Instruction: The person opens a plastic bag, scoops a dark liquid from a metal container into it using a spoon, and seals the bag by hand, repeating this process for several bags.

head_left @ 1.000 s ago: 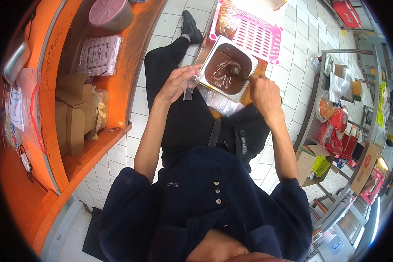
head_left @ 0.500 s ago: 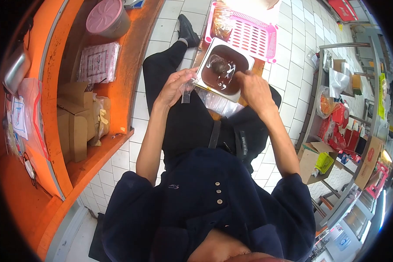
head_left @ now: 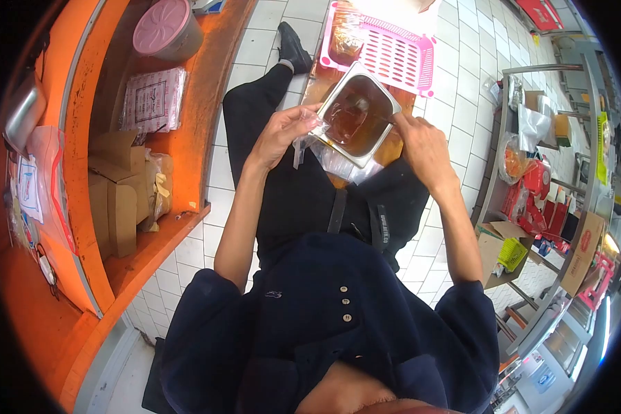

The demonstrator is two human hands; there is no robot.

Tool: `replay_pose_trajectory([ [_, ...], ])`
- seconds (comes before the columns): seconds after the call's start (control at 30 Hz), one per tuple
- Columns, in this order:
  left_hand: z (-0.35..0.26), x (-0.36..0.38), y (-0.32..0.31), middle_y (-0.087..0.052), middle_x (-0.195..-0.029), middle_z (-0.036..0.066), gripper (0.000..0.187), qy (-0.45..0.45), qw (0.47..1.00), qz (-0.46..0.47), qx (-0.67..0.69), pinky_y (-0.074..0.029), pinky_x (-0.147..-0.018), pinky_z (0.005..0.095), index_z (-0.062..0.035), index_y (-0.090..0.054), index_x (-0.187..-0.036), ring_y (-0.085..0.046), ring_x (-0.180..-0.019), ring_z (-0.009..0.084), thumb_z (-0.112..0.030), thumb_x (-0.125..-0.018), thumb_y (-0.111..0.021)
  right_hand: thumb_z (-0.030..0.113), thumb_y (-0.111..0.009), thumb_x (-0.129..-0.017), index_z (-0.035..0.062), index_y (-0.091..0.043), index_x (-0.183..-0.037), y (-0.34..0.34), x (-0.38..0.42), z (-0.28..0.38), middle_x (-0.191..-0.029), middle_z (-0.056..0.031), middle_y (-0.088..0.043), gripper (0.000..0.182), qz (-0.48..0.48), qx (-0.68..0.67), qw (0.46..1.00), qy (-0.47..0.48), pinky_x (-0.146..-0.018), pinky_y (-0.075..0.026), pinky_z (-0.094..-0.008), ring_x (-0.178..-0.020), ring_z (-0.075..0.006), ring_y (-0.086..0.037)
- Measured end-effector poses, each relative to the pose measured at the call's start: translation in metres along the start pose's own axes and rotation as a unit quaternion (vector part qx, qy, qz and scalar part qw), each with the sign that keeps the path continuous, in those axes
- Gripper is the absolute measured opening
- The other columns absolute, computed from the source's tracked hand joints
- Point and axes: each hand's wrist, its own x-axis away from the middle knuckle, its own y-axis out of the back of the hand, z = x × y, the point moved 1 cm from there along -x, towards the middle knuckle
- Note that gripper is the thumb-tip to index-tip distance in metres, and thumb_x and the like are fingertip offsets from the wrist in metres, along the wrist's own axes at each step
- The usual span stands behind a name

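A square steel container (head_left: 361, 160) with reddish-brown sauce (head_left: 352, 117) in it stands between my legs. At its left rim, my left hand (head_left: 288, 134) is closed on a small clear plastic bag (head_left: 302, 146), which hangs below the fingers. My right hand (head_left: 421, 146) is at the right rim with its fingers closed. What those fingers hold is hidden; a thin line seems to run from them into the container. Flat clear plastic bags (head_left: 345, 165) lie under the container's near edge.
Beyond the container is a pink plastic basket (head_left: 426, 65) beside a plastic-wrapped bundle (head_left: 346, 34). An orange shelf (head_left: 210, 90) on the left holds a lidded bucket (head_left: 165, 31), packets (head_left: 153, 100) and cardboard boxes (head_left: 121, 207). A loaded metal rack (head_left: 541, 70) stands to the right.
My right hand has moved slightly right and down, to the rim. The dark round thing in the sauce no longer shows, and more of the container's inner walls shows. My left hand stays put.
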Motion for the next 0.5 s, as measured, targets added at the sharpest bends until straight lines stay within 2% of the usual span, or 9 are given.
replay_pose_trajectory([
  [0.13, -0.012, -0.001, -0.009, -0.054, -0.146, 0.026, 0.037, 0.015, 0.998, 0.007, -0.061, -0.042, -0.106, 0.0353, 0.0027, -0.071, -0.106, -0.061, -0.118, 0.0207, -0.031, -0.091, -0.074, 0.002, -0.062, -0.084, 0.0026, -0.060, -0.107, -0.004, 0.006, -0.002, -0.098, -0.0125, -0.067, 0.023, 0.019, 0.079, 0.996, -0.023, -0.066, -0.058, -0.0382, -0.086, -0.0282, -0.072],
  [0.2, -0.013, -0.001, -0.013, -0.055, -0.147, 0.020, 0.039, 0.023, 0.996, 0.008, -0.086, -0.042, -0.103, 0.0356, -0.0017, -0.073, -0.105, -0.056, -0.125, 0.0234, -0.037, -0.088, -0.073, 0.004, -0.063, -0.084, 0.0026, -0.061, -0.105, -0.013, 0.007, 0.007, -0.095, -0.0126, -0.067, 0.021, 0.037, 0.129, 0.990, -0.043, -0.061, -0.059, -0.0351, -0.082, -0.0254, -0.074],
  [0.3, -0.015, -0.004, -0.018, -0.051, -0.149, 0.025, 0.038, 0.008, 0.997, 0.023, -0.079, -0.043, -0.106, 0.0360, 0.0031, -0.071, -0.103, -0.060, -0.121, 0.0218, -0.032, -0.090, -0.076, 0.006, -0.064, -0.085, 0.0022, -0.062, -0.103, -0.026, 0.004, 0.017, -0.094, -0.0120, -0.067, 0.019, 0.091, 0.154, 0.981, -0.069, -0.061, -0.060, -0.0342, -0.078, -0.0252, -0.075],
  [0.33, -0.016, -0.004, -0.020, -0.051, -0.149, 0.025, 0.038, 0.008, 0.996, 0.025, -0.081, -0.043, -0.106, 0.0360, 0.0031, -0.071, -0.103, -0.060, -0.121, 0.0218, -0.032, -0.090, -0.076, 0.007, -0.062, -0.087, 0.0013, -0.063, -0.101, -0.029, 0.004, 0.019, -0.097, -0.0131, -0.068, 0.016, 0.099, 0.141, 0.983, -0.062, -0.062, -0.060, -0.0352, -0.078, -0.0278, -0.075],
  [0.5, -0.013, -0.002, -0.026, -0.053, -0.147, 0.026, 0.037, -0.004, 0.995, 0.034, -0.089, -0.044, -0.104, 0.0368, 0.0011, -0.072, -0.101, -0.062, -0.119, 0.0231, -0.033, -0.090, -0.076, 0.007, -0.062, -0.088, 0.0007, -0.063, -0.100, -0.029, 0.012, 0.015, -0.094, -0.0157, -0.070, 0.014, 0.106, 0.064, 0.992, -0.016, -0.064, -0.060, -0.0389, -0.079, -0.0303, -0.074],
])
